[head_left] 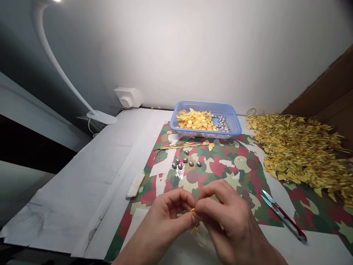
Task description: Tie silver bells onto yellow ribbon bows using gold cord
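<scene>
My left hand [176,213] and my right hand [223,213] meet low in the middle, their fingertips pinched together. Between them is a small gold ribbon piece [195,230], mostly covered by the fingers; a thin loop of it hangs below. Whether it is a bow or a cord I cannot make out. Beyond the hands, several small shiny silver balls [191,163], like jingle bells, lie loose on the camouflage-patterned mat [215,173]. Behind these lie a bundle of gold cords [178,146] and a single gold bow [209,145].
A blue plastic basket [235,127] at the wall holds gold bows and silver balls. To the right spreads a large heap of gold bows [300,151], with red-handled scissors [284,216] in front. A folded white pad [135,186] lies left; a white lamp [100,117] stands farther back.
</scene>
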The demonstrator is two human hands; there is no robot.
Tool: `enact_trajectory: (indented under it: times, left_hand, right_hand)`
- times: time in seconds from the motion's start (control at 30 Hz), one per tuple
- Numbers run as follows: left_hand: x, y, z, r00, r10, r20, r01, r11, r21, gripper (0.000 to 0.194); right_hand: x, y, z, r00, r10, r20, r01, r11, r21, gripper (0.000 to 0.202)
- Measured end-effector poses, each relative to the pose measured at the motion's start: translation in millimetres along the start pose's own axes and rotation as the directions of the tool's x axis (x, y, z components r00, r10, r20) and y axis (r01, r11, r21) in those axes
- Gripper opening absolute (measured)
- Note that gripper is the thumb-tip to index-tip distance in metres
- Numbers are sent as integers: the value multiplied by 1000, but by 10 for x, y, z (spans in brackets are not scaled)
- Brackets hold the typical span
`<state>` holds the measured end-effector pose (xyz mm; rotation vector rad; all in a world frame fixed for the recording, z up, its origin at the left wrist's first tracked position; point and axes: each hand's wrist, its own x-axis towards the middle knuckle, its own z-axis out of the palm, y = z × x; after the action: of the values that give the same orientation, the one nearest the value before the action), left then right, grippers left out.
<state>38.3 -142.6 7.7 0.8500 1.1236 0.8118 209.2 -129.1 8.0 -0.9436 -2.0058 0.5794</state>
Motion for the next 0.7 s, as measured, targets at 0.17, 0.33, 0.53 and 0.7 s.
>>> enact_trajectory:
  times: [0.17, 0.33, 0.53, 0.7]
  left_hand:
    - [20, -30, 15, 990, -61, 127, 73, 993, -93, 11]
    - [1, -39, 72, 973, -107, 203, 134, 984, -120, 14]
    - [-7, -82, 79, 967, -158, 200, 175, 982, -72, 13]
    - [-12, -133, 88, 961, -179, 210, 198, 977, -74, 14]
  right_hand:
    - [108, -25, -87, 941, 335, 54, -316, 808, 497, 15]
    - [134, -15, -106, 894, 432, 116, -358, 536, 764, 12]
    - [156, 25, -125, 913, 406, -35, -263, 653, 711, 11]
    - [141, 23, -124, 906, 406, -120, -194, 649, 735, 12]
